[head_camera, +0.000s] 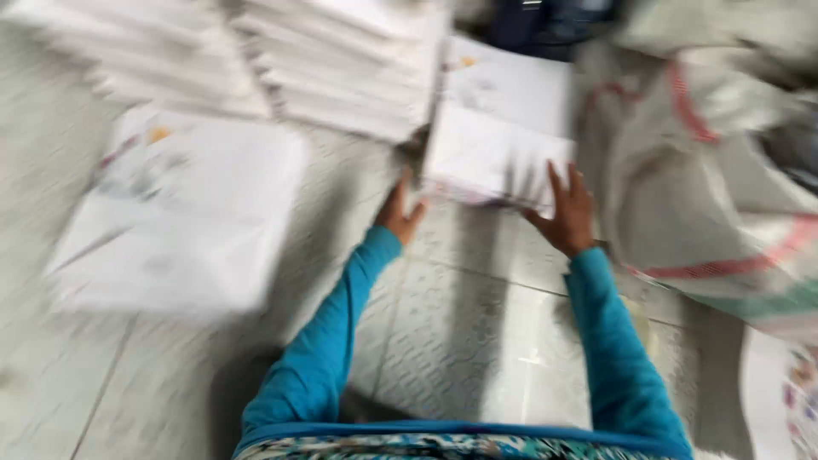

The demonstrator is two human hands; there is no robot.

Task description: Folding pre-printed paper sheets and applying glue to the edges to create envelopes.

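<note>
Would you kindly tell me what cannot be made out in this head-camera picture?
- Print on the white stack between the left hand and right hand: smeared by motion blur.
- Whether the fingers grip or merely rest on it: blurred.
- The piles of white sheets: cut off by the top edge.
- The woven sack: contents hidden, right edge crops it.

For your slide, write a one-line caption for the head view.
Both hands, left and right, grip a white paper stack over the tiled floor, beside a woven sack.
</note>
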